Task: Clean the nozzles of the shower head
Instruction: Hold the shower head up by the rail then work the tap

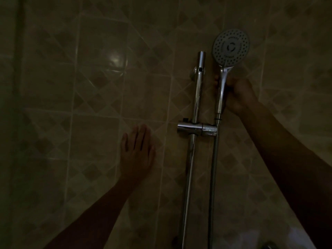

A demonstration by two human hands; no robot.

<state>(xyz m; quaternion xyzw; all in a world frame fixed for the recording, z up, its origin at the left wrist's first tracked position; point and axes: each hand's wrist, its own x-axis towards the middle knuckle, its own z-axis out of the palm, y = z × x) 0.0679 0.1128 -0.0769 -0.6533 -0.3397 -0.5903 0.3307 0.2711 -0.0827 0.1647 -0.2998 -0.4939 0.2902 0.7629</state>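
Right grip [235,92] clamping on shower head [230,46] handle, holding it upright beside chrome rail [197,90], off bracket [196,129]. Left grip [137,150] lying flat, fingers straight, pressing on tiled wall [89,87].

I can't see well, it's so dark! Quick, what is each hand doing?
Left hand: open, fingers straight, flat against the tiled wall.
Right hand: closed, fingers curled round the handle of the shower head.

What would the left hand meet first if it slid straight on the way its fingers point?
Probably only beige patterned wall tile: the left hand points up, left of the chrome slide rail. Depth is unclear.
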